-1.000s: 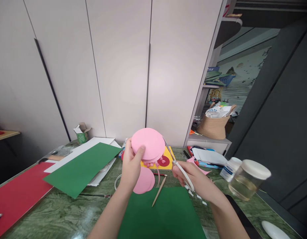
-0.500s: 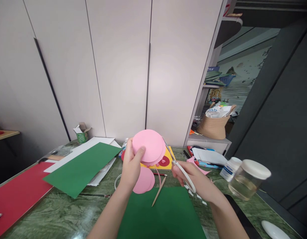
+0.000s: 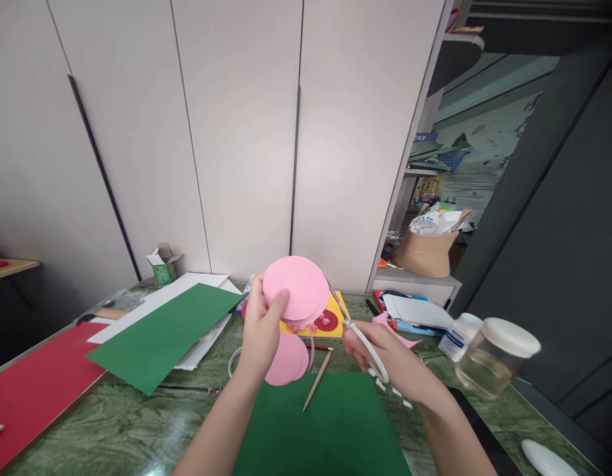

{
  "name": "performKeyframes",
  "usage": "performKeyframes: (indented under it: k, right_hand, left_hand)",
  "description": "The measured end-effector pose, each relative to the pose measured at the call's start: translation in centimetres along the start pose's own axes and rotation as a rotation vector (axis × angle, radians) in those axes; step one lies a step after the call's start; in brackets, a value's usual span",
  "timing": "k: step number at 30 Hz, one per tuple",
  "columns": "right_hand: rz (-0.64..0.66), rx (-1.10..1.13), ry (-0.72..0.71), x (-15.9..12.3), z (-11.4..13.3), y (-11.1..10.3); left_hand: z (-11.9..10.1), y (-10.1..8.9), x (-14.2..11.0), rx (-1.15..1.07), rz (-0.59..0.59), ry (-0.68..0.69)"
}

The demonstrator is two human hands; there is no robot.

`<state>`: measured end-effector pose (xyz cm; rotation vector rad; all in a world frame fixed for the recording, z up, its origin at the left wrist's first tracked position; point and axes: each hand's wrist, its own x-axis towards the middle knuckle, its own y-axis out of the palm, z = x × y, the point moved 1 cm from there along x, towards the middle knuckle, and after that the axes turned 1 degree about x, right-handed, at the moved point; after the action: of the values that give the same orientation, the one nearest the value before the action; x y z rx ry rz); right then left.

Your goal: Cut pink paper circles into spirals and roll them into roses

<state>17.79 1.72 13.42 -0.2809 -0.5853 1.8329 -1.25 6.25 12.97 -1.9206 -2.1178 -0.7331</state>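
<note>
Between thumb and fingers, my left hand (image 3: 264,324) pinches a pink paper circle (image 3: 296,284) above the table, with a second pink edge showing under it. From its lower side a thin curled pink strip (image 3: 312,350) hangs down. My right hand (image 3: 368,344) is wrapped round white-handled scissors (image 3: 350,324), whose blades lie at the right edge of the circle. Below, more pink paper circles (image 3: 286,360) rest overlapping on the table. Near them a pointed wooden stick (image 3: 316,382) lies partly on a green sheet (image 3: 320,430).
Behind the hands is a yellow sheet (image 3: 343,303) with red and pink pieces. Green paper (image 3: 172,330) and red paper (image 3: 43,396) lie at left. A lidded jar (image 3: 497,360), a white bottle (image 3: 459,336) and a dark tablet (image 3: 479,423) stand or lie at right.
The pink circle has tilted slightly and shifted a little up and left in my left hand. The hanging pink strip has swung left. The scissors stay almost in place.
</note>
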Motion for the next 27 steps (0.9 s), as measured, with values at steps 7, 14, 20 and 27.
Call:
performKeyframes:
  k: [7, 14, 20, 27]
  right_hand:
    - [0.004, -0.026, -0.009, -0.1, -0.1, -0.1]
    - [-0.01, -0.06, -0.016, 0.0, -0.3, -0.2]
    - [-0.019, -0.063, -0.019, 0.1, -0.7, -0.3]
    - [-0.181, -0.498, 0.115, -0.6, -3.1, -4.8]
  left_hand:
    - [-0.1, 0.1, 0.0, -0.008, -0.003, 0.006]
    - [0.1, 0.0, 0.1, 0.009, -0.001, -0.006]
    - [0.1, 0.0, 0.1, 0.017, -0.001, 0.0]
    - [0.1, -0.2, 0.2, 0.011, -0.028, 0.002]
